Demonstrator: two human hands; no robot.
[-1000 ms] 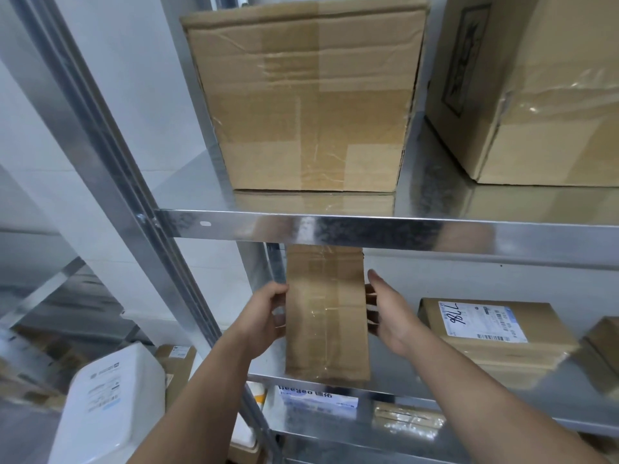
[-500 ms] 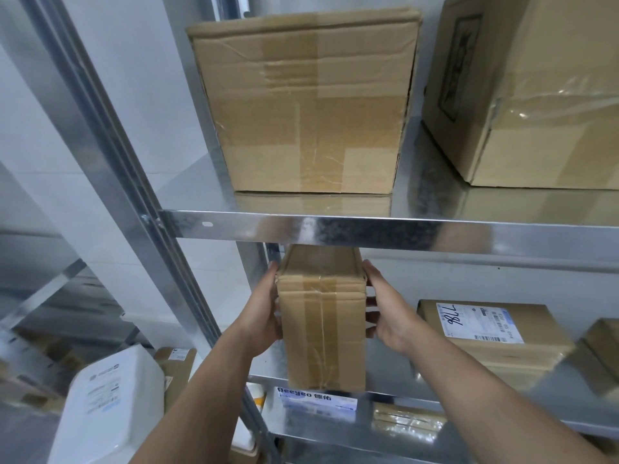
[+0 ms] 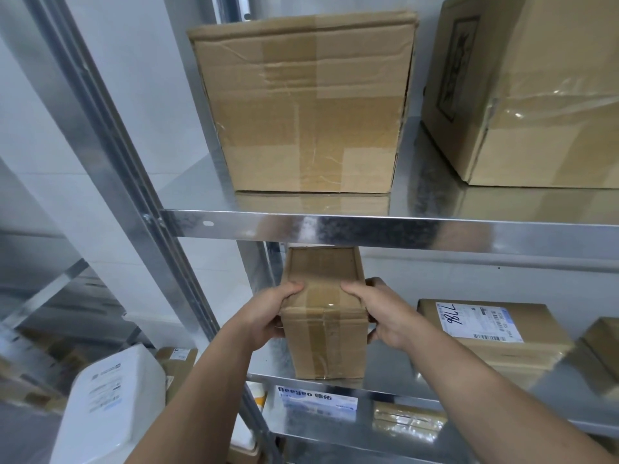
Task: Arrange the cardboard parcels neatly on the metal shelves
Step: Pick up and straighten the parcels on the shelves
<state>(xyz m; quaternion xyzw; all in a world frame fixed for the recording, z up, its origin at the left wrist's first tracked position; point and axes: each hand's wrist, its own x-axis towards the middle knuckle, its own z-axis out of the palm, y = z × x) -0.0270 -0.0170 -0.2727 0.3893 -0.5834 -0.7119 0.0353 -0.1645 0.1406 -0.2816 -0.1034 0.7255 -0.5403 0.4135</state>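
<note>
Cardboard, brown and taped, the small upright parcel (image 3: 326, 316) stands on the middle metal shelf (image 3: 385, 391); left hand (image 3: 266, 318) and right hand (image 3: 385, 313) fingers grasp its sides.

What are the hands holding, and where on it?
The left hand and right hand grip the small taped parcel by its opposite sides, thumbs on its top face.

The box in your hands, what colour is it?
The box is light brown, plain cardboard. The head view shows it best.

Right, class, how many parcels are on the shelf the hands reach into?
3: the held parcel at left, the labelled parcel beside it, the cut-off parcel at far right; others may be hidden.
</note>
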